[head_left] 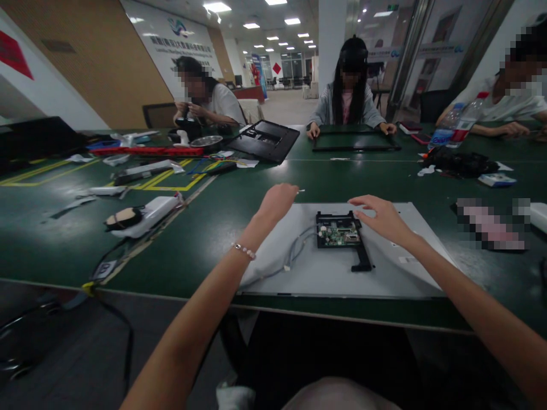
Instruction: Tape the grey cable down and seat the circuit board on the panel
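A grey metal panel (333, 273) lies flat on the green table in front of me. On it sits a green circuit board (339, 233) in a black bracket, with grey cables (290, 250) running off to the left. My left hand (277, 202) hovers above the panel's far left corner, fingers pinched on a small thin white piece I cannot make out. My right hand (380, 216) rests over the top right of the board, fingers curled down and touching the bracket's edge.
An electric screwdriver (141, 216) and loose parts lie left, inside yellow tape lines. A black back cover (267, 139) and a black frame (354, 142) lie across the table, where three other people sit. Water bottles (459, 122) stand far right.
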A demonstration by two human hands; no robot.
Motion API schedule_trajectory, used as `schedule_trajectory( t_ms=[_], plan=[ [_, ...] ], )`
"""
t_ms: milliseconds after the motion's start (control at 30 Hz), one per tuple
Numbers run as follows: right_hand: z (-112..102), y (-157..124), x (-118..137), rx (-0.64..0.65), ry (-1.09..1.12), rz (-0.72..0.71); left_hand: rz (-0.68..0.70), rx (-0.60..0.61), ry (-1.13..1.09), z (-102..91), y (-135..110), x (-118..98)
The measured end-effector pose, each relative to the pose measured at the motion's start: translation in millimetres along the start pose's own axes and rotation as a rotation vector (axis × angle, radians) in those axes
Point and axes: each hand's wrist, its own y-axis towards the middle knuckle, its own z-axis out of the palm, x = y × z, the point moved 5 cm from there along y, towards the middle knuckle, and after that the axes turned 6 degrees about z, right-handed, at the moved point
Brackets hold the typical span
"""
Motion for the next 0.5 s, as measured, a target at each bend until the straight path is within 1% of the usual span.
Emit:
schedule_trajectory(
  t_ms=[67,100,133,200,267,367,500],
  plan=[
    [5,8,9,0.017,-0.012,-0.059,0.080,-0.025,-0.007,-7.6,-5,-32],
    [9,12,13,0.024,-0.021,-0.085,0.105,-0.032,-0.014,-9.6,-8,-44],
    [13,16,17,0.026,-0.030,-0.105,0.126,-0.042,-0.024,-10.6,-10,-54],
    [23,21,21,0.015,-0.041,-0.129,0.153,-0.056,-0.043,-9.8,-14,-68],
    [33,25,21,-0.002,-0.034,-0.133,0.169,-0.064,-0.055,-6.0,-18,-75],
    [46,27,20,-0.008,-0.009,-0.135,0.181,-0.076,-0.081,1.1,-22,-77],
    [52,27,17,-0.023,0.000,-0.117,0.191,-0.139,-0.162,3.6,-26,-77]
  ],
)
